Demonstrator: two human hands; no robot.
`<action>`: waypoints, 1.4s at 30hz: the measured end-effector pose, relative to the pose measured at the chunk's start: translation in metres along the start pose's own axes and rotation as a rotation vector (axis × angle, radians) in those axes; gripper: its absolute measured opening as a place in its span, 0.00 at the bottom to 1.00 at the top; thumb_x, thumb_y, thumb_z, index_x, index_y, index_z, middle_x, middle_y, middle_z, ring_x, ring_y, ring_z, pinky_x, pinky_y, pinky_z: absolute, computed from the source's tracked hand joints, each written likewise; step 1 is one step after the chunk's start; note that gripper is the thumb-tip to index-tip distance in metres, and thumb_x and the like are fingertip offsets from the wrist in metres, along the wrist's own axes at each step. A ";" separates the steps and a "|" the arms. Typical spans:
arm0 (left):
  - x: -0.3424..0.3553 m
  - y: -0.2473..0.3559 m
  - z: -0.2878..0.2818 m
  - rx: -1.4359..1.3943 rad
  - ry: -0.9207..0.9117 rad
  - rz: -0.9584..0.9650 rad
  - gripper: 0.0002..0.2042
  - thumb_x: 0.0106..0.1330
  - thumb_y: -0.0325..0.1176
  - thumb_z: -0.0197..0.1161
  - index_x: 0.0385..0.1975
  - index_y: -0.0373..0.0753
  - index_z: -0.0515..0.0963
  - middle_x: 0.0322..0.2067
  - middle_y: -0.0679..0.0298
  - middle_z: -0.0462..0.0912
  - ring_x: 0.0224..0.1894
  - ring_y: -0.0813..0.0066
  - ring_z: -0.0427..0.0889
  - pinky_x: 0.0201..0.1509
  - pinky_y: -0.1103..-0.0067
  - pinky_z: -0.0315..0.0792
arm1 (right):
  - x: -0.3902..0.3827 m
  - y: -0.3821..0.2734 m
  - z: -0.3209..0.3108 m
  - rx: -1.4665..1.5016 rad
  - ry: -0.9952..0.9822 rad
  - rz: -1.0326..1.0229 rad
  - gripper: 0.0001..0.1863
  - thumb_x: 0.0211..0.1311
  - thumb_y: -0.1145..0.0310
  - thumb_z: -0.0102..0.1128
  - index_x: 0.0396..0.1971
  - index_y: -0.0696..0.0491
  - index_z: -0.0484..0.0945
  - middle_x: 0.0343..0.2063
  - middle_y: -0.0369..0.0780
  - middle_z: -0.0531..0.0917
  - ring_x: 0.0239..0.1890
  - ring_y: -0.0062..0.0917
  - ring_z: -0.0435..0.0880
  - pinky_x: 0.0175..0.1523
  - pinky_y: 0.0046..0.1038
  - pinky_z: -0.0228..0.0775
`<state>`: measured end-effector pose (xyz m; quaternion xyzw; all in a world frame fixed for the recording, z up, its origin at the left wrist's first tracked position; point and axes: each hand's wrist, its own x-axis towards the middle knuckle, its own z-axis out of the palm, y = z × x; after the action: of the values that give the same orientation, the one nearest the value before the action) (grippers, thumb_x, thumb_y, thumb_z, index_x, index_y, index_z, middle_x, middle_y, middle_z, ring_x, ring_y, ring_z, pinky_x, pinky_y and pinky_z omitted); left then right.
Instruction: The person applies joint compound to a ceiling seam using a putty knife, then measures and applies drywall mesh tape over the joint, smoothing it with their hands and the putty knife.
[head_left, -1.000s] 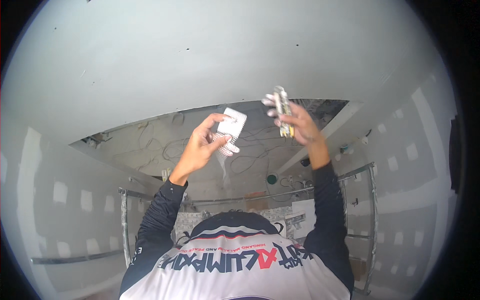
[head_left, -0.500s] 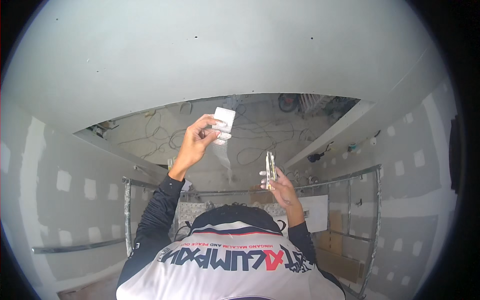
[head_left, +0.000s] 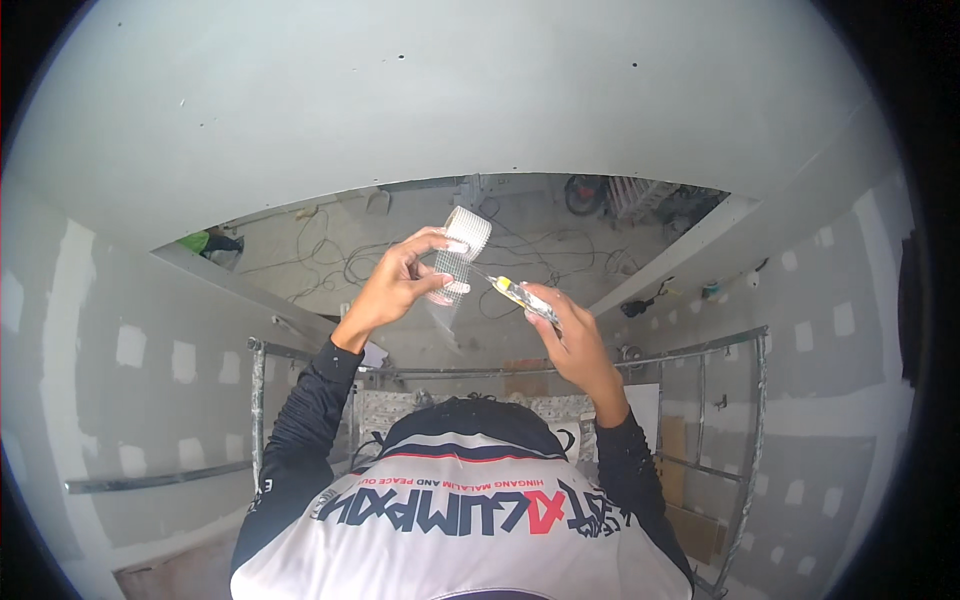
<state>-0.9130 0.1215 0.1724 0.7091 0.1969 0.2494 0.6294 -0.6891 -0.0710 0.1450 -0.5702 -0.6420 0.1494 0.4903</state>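
Observation:
My left hand (head_left: 405, 280) pinches a roll of white mesh tape (head_left: 466, 228), with a short strip hanging below it between my fingers. To its right, my right hand (head_left: 565, 340) grips a utility knife (head_left: 515, 293) with yellow and silver on it, held diagonally. The knife's blade points up and left, touching or very close to the hanging mesh just below the roll.
A grey board (head_left: 480, 100) with small holes spans the top. Beyond its opening are cables, a ladder (head_left: 640, 200), a wheel (head_left: 583, 193) and someone in green (head_left: 195, 242). Metal scaffold rails (head_left: 760, 400) surround me; patched grey walls (head_left: 140, 380) flank both sides.
My right hand has risen from lower down, and the knife has turned from upright to diagonal, pointing at the tape. Someone in green now shows at the opening's left end.

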 end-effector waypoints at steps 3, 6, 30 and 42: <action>0.001 -0.001 0.002 0.015 -0.028 -0.001 0.19 0.66 0.14 0.60 0.57 0.28 0.76 0.66 0.56 0.66 0.42 0.75 0.88 0.43 0.81 0.88 | 0.015 -0.001 0.001 -0.114 -0.031 -0.067 0.21 0.68 0.74 0.62 0.60 0.55 0.75 0.46 0.48 0.85 0.41 0.45 0.87 0.43 0.39 0.78; 0.001 -0.008 0.003 0.103 -0.028 0.038 0.19 0.66 0.15 0.61 0.58 0.29 0.76 0.65 0.57 0.68 0.38 0.80 0.87 0.39 0.84 0.83 | 0.023 -0.006 0.002 -0.169 -0.052 -0.094 0.20 0.67 0.74 0.62 0.59 0.55 0.75 0.45 0.47 0.85 0.41 0.45 0.87 0.43 0.39 0.78; 0.008 -0.015 0.023 0.021 0.055 0.055 0.20 0.64 0.10 0.60 0.56 0.26 0.74 0.65 0.56 0.65 0.45 0.70 0.88 0.44 0.81 0.88 | 0.024 0.013 -0.016 -0.638 -0.256 -0.084 0.23 0.68 0.72 0.59 0.63 0.53 0.73 0.38 0.45 0.81 0.36 0.42 0.86 0.39 0.42 0.78; -0.032 0.018 0.027 0.095 0.435 0.230 0.22 0.66 0.15 0.62 0.61 0.34 0.73 0.62 0.59 0.68 0.51 0.73 0.84 0.49 0.81 0.83 | -0.084 0.134 -0.028 0.179 0.000 0.577 0.13 0.74 0.63 0.62 0.43 0.59 0.82 0.20 0.36 0.81 0.21 0.17 0.76 0.26 0.23 0.66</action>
<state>-0.9223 0.0785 0.1851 0.6852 0.2574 0.4565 0.5058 -0.5992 -0.1144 0.0192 -0.6835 -0.4378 0.3384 0.4761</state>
